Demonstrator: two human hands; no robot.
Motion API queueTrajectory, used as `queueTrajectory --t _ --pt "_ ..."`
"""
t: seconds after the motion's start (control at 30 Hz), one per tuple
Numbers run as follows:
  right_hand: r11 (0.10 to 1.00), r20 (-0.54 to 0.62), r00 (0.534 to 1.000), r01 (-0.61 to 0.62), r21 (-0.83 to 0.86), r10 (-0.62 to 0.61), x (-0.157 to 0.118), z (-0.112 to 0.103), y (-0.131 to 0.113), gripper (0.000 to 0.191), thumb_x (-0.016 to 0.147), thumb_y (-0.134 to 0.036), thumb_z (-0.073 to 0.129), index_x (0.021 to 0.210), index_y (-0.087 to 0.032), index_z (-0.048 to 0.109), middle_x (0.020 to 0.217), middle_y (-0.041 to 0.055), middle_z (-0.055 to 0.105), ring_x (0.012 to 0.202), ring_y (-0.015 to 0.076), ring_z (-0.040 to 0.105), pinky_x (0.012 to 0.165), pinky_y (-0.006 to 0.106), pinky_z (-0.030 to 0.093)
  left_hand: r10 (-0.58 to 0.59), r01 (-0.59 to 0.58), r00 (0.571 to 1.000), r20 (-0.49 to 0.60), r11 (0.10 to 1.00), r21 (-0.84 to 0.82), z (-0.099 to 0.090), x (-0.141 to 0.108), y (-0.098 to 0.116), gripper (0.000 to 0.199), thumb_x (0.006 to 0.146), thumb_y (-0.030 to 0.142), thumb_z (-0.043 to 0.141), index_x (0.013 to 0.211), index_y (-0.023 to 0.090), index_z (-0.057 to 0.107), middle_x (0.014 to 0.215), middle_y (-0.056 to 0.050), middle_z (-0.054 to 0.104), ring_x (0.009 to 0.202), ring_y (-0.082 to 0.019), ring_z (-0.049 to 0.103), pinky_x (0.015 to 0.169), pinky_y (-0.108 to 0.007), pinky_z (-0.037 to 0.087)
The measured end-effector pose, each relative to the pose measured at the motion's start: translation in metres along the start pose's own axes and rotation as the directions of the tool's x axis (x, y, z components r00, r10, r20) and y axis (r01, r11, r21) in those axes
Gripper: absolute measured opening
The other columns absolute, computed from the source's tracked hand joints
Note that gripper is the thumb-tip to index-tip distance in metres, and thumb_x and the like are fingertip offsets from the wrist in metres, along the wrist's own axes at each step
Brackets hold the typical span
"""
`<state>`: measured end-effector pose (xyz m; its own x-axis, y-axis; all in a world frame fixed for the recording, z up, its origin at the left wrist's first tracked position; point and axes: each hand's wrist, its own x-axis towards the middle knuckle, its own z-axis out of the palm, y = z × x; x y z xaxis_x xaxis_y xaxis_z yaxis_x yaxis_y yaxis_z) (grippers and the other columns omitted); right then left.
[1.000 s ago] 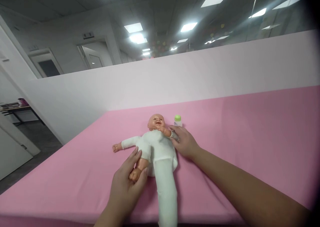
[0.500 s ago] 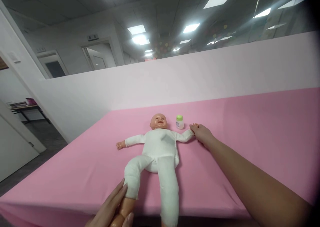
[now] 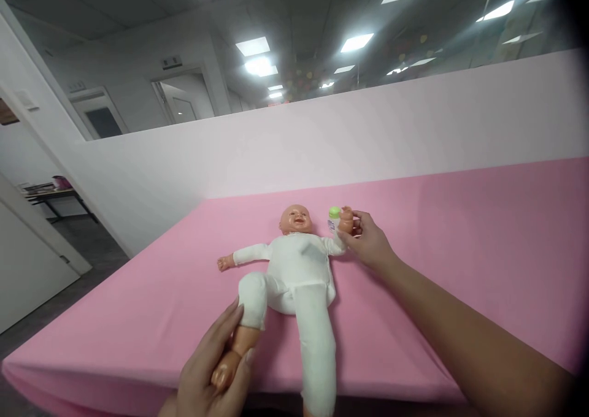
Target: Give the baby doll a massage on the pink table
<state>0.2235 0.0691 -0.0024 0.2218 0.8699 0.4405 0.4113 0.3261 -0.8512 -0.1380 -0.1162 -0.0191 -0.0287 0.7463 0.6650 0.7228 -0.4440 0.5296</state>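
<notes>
The doll (image 3: 299,260) lies face up on the pink-covered desk (image 3: 460,245), its head near a green-capped bottle (image 3: 334,212). The person's left hand (image 3: 207,368) has fingers wrapped around its bent lower leg (image 3: 246,338); the right hand's (image 3: 372,243) fingers hold its raised arm (image 3: 346,223), partly hiding the bottle.

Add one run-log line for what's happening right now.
Doll: face-up on pink cloth | Left hand: holding bent leg | Right hand: holding raised arm | Green-capped bottle: beside head

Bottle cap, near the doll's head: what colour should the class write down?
Light green; the bottle cap shows best in the head view.
</notes>
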Motion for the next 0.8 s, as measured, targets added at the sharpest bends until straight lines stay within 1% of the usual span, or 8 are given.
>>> queueTrajectory --t 0.1,0.2,0.3,0.4,0.5,0.6,0.7,0.8 --pt "0.987 0.079 0.985 0.158 -0.040 -0.154 -0.011 0.013 -0.012 0.050 0.085 -0.036 0.074 0.132 -0.027 0.061 0.113 0.0046 0.072 0.092 0.0223 0.070 0.079 0.035 0.059 0.008 -0.008 0.999 0.045 1.000 -0.001 0.015 0.023 0.000 0.055 0.091 0.038 0.069 0.145 0.030 0.060 0.144 -0.005 0.064 0.127 -0.030 0.065 0.107 -0.042 0.056" --pt "0.948 0.135 0.950 0.296 -0.119 -0.280 -0.020 0.027 -0.014 0.046 0.088 -0.031 0.071 0.134 -0.029 0.065 0.129 0.0059 0.068 0.111 0.0268 0.067 0.093 0.043 0.057 -0.050 0.050 0.996 0.069 0.999 0.001 0.031 0.048 0.000 0.057 0.091 0.042 0.070 0.145 0.030 0.059 0.142 -0.006 0.065 0.119 -0.029 0.069 0.101 -0.042 0.059" --pt "0.856 0.220 0.880 0.466 -0.226 -0.421 -0.026 0.038 -0.013 0.044 0.093 -0.023 0.066 0.135 -0.034 0.067 0.145 0.0044 0.059 0.131 0.0295 0.055 0.109 0.049 0.047 -0.050 0.054 0.994 0.099 0.998 -0.038 0.046 0.066 -0.001 0.055 0.091 0.042 0.070 0.143 0.029 0.061 0.143 -0.005 0.065 0.125 -0.030 0.066 0.106 -0.044 0.056" --pt "0.763 0.344 0.813 0.571 -0.304 -0.470 -0.030 0.041 -0.016 0.050 0.094 -0.012 0.060 0.134 -0.040 0.068 0.145 0.0003 0.060 0.128 0.0277 0.056 0.112 0.050 0.043 -0.053 0.063 0.989 0.140 0.996 -0.068 0.056 0.074 -0.003 0.053 0.092 0.041 0.069 0.143 0.030 0.063 0.145 -0.004 0.064 0.134 -0.030 0.059 0.114 -0.045 0.049" --pt "0.721 0.435 0.785 0.599 -0.348 -0.442 -0.032 0.041 -0.019 0.057 0.092 -0.006 0.059 0.137 -0.041 0.066 0.144 -0.0004 0.061 0.129 0.0284 0.053 0.112 0.051 0.041 -0.076 0.091 0.976 0.203 0.994 -0.066 0.060 0.075 -0.004 0.054 0.092 0.040 0.069 0.145 0.031 0.061 0.147 -0.004 0.062 0.136 -0.030 0.057 0.115 -0.045 0.048" --pt "0.711 0.474 0.777 0.602 -0.364 -0.415 -0.032 0.040 -0.020 0.057 0.091 -0.005 0.059 0.137 -0.038 0.067 0.144 0.0002 0.062 0.131 0.0295 0.051 0.113 0.052 0.039 -0.102 0.119 0.960 0.261 0.992 -0.048 0.062 0.076 -0.001 0.054 0.093 0.040 0.067 0.146 0.033 0.059 0.148 -0.005 0.059 0.138 -0.030 0.055 0.114 -0.047 0.049" --pt "0.733 0.466 0.781 0.591 -0.338 -0.415 -0.030 0.040 -0.018 0.057 0.092 -0.005 0.057 0.136 -0.039 0.067 0.141 -0.0007 0.064 0.130 0.0281 0.053 0.113 0.051 0.039 -0.129 0.148 0.952 0.279 0.988 -0.051 0.062 0.077 0.002 0.053 0.094 0.040 0.066 0.146 0.034 0.059 0.147 -0.005 0.058 0.137 -0.029 0.055 0.111 -0.045 0.051" --pt "0.780 0.424 0.796 0.566 -0.268 -0.432 -0.027 0.037 -0.017 0.055 0.092 -0.007 0.058 0.136 -0.038 0.067 0.136 -0.0015 0.067 0.127 0.0263 0.056 0.112 0.050 0.040 -0.125 0.149 0.961 0.246 0.985 -0.083 0.061 0.075 0.003 0.051 0.093 0.039 0.066 0.144 0.034 0.060 0.143 -0.005 0.061 0.131 -0.028 0.060 0.110 -0.043 0.052"
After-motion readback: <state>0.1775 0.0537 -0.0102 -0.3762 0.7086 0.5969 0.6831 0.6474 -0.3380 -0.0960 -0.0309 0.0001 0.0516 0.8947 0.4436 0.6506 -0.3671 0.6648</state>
